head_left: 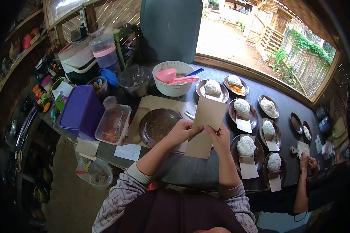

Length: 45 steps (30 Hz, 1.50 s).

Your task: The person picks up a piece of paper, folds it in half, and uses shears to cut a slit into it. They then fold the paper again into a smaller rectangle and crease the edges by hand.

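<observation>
Both my hands pinch a sheet of brown cardboard [209, 112] above the front of the dark table. My left hand [186, 131] grips its left edge, and my right hand [221, 139] holds it from the right with the thumb on its face. The lower part of the sheet hangs below my thumbs. Left of my hands, a dark round plate [153, 126] rests on a larger piece of cardboard [146, 104]. To the right stand several brown plates with rice mounds, among them one rice mound [246, 146] with folded cardboard against it.
A white basket [171, 83] holds a pink ladle [169, 75]. Left are a clear tub [114, 124] of orange food, a purple container [81, 108] and a glass bowl [134, 79]. At far right, another person's hands [306, 161] work at a small board [300, 149]. A plastic bag [95, 171] hangs at the table's front.
</observation>
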### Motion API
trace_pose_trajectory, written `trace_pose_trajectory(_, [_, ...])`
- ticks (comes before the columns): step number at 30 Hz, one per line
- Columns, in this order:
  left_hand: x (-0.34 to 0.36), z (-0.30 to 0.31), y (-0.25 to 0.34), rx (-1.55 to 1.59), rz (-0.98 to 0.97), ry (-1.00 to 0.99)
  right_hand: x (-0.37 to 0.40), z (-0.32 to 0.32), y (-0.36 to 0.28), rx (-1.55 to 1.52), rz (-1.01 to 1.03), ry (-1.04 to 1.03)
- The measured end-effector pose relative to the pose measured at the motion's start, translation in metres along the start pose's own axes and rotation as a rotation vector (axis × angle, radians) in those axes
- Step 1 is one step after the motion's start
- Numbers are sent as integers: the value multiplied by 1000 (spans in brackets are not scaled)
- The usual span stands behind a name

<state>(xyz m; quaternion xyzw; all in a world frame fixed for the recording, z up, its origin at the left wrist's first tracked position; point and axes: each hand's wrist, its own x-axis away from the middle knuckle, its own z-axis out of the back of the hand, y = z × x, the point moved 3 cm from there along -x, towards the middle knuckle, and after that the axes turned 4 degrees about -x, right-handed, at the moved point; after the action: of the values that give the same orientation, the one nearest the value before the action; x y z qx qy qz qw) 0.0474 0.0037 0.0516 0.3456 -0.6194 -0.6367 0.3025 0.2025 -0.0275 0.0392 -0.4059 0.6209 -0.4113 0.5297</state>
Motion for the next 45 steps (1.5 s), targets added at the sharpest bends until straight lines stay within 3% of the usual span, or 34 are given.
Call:
trace_pose_trajectory(2, [-1,1,-3,13,4,-2,-3,3,6,-16,73,23])
trace_pose_trajectory(6, [-1,0,-1,1,1,4,-2,-3,-10,-114,33,59])
trace_pose_trajectory(15, [0,2,-2,53,10,12,-1,1,-2,-262,-218,29])
trace_pose_trajectory(21, [-2,4,-9,62,30,18,-2,4,-2,-173,-193,-8])
trace_pose_trajectory(23, [-1,5,-6,39,19,24,-4,7,1,-74,-51,-12])
trace_pose_trajectory(27, [0,5,-2,14,41,58,-4,4,-1,-61,-40,7])
trace_pose_trajectory(36, [1,5,0,37,7,0,1,0,-11,-214,-149,-47])
trace_pose_trajectory(38, [2,3,-1,20,13,-16,3,0,-9,-109,-272,-168])
trace_pose_trajectory(45, [6,1,4,-96,-38,-88,2,5,-11,70,-217,-246])
